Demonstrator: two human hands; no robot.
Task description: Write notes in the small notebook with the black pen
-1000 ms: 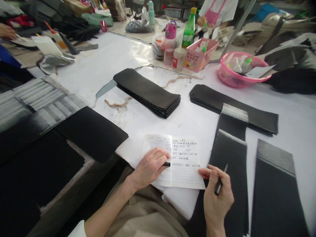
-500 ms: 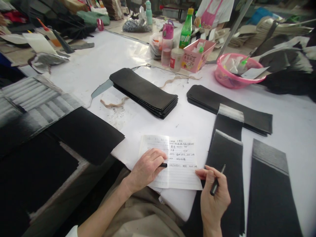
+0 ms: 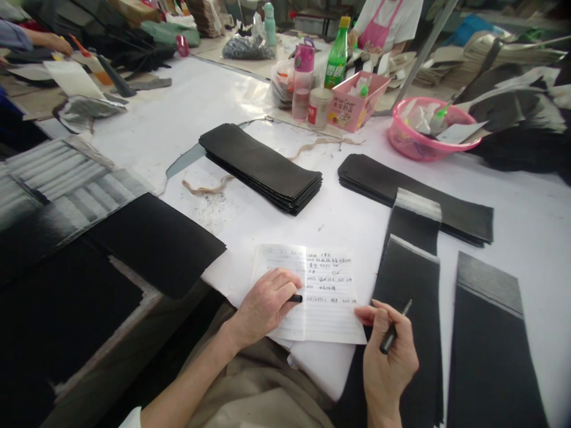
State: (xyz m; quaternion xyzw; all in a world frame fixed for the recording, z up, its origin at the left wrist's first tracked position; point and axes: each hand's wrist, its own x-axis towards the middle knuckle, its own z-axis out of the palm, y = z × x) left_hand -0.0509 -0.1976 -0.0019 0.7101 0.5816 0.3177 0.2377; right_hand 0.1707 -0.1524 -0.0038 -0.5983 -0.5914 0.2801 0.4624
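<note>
An open lined notebook (image 3: 328, 285) with handwriting lies at the near edge of the white table (image 3: 214, 113). My left hand (image 3: 265, 303) rests on its left page, fingers curled round a small black pen cap (image 3: 295, 298). My right hand (image 3: 389, 356) sits at the notebook's right edge, closed on a dark pen (image 3: 393, 334) that points up and away. Long black strips (image 3: 408, 285) with pale ends lie under and beside my right hand.
Two stacks of black pieces (image 3: 263, 166) (image 3: 414, 196) lie mid-table. Behind them stand bottles (image 3: 338, 53), a pink box (image 3: 359, 101) and a pink basin (image 3: 428, 128). Black sheets (image 3: 156, 241) overlap at left. A person in a pink apron (image 3: 388, 21) stands at the far side; another person's hand (image 3: 53, 41) works at far left.
Both hands have stayed almost still on the notebook and pen. The view shifted slightly. A person's arm has come into view at the far left.
</note>
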